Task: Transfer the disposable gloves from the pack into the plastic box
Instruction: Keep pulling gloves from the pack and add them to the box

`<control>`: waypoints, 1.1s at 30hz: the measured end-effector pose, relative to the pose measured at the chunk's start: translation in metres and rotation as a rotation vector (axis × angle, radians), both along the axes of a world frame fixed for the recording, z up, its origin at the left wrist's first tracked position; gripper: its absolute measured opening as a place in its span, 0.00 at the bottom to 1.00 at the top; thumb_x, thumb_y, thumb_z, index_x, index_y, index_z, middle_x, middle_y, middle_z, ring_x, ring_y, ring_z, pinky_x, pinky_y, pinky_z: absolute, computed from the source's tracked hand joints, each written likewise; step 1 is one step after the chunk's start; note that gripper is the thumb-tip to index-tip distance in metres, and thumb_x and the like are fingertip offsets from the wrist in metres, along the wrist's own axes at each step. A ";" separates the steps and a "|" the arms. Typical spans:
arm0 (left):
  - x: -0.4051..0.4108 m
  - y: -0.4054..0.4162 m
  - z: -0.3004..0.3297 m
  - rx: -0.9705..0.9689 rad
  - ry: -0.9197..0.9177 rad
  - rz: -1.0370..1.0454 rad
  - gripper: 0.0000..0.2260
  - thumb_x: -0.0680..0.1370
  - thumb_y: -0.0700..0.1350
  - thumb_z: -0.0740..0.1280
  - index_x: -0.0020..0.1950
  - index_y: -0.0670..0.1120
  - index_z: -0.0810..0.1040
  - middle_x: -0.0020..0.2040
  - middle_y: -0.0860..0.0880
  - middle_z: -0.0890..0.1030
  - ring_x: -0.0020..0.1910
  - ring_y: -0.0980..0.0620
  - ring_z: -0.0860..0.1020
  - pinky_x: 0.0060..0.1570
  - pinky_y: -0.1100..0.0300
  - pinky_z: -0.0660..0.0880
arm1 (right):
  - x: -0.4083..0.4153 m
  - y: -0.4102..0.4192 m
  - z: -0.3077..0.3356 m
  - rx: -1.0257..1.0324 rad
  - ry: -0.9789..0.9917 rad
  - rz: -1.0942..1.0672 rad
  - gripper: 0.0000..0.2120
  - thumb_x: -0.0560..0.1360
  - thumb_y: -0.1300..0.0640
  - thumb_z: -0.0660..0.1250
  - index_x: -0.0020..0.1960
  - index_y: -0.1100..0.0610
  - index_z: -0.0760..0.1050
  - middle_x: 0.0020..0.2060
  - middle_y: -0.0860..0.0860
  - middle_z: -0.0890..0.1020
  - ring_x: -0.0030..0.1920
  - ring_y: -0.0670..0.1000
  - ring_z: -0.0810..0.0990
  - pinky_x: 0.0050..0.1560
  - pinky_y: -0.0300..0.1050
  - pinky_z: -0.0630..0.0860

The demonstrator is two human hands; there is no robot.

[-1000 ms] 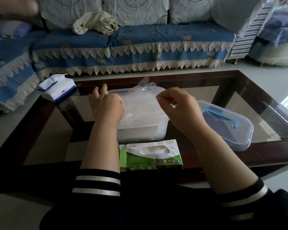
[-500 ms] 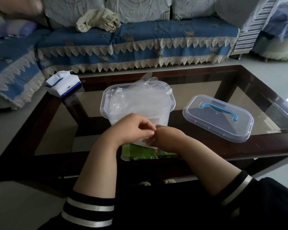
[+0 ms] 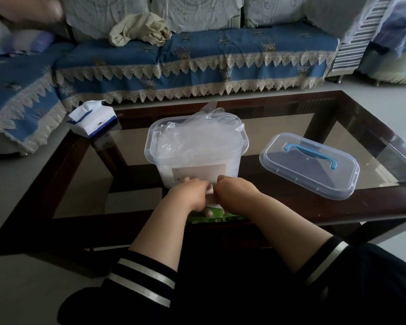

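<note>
Fingers (image 3: 198, 184) of both hands curled over the green glove pack (image 3: 211, 215), grip unclear.

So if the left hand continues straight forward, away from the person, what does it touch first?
Most likely the near wall of the clear plastic box filled with transparent disposable gloves. The left hand lies just before it, over the green glove pack; the gap is unclear.

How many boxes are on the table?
3: a plastic box of gloves mid-table, a green glove pack under the hands, a tissue box at the far-left corner.
</note>
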State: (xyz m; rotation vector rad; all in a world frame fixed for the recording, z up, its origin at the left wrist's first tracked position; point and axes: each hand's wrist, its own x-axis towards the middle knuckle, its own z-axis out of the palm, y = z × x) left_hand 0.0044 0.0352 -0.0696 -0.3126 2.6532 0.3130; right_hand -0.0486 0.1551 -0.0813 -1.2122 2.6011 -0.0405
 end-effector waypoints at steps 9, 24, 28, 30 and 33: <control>-0.003 0.000 -0.002 0.036 -0.006 0.043 0.32 0.72 0.50 0.75 0.73 0.51 0.67 0.70 0.44 0.69 0.70 0.43 0.63 0.65 0.52 0.68 | -0.016 0.018 0.019 -0.304 -0.303 -0.125 0.05 0.75 0.58 0.67 0.46 0.57 0.81 0.38 0.44 0.74 0.44 0.49 0.75 0.46 0.41 0.70; -0.003 -0.003 -0.009 0.154 -0.034 0.052 0.35 0.69 0.53 0.77 0.73 0.57 0.66 0.71 0.48 0.71 0.69 0.42 0.67 0.67 0.48 0.68 | 0.004 0.012 0.011 -0.108 0.064 -0.063 0.15 0.77 0.46 0.66 0.59 0.53 0.79 0.57 0.52 0.71 0.59 0.54 0.70 0.46 0.48 0.73; -0.003 -0.006 -0.011 0.130 -0.018 0.077 0.35 0.69 0.52 0.78 0.72 0.61 0.66 0.70 0.48 0.71 0.70 0.41 0.66 0.67 0.47 0.68 | 0.008 0.010 0.000 -0.033 0.046 -0.101 0.14 0.79 0.51 0.62 0.61 0.54 0.78 0.57 0.53 0.71 0.59 0.57 0.71 0.48 0.49 0.66; -0.003 -0.006 -0.012 0.111 -0.025 0.072 0.35 0.69 0.51 0.77 0.73 0.61 0.65 0.71 0.48 0.69 0.71 0.40 0.64 0.67 0.46 0.68 | 0.010 0.008 -0.003 -0.037 0.083 -0.088 0.12 0.79 0.56 0.60 0.58 0.56 0.78 0.56 0.54 0.72 0.58 0.58 0.72 0.46 0.48 0.64; -0.003 -0.006 -0.010 0.128 -0.049 0.084 0.35 0.71 0.50 0.76 0.74 0.60 0.64 0.73 0.47 0.67 0.72 0.40 0.62 0.66 0.46 0.69 | 0.008 0.005 -0.001 -0.074 0.078 -0.102 0.11 0.78 0.60 0.59 0.55 0.60 0.78 0.54 0.54 0.73 0.57 0.57 0.73 0.43 0.47 0.66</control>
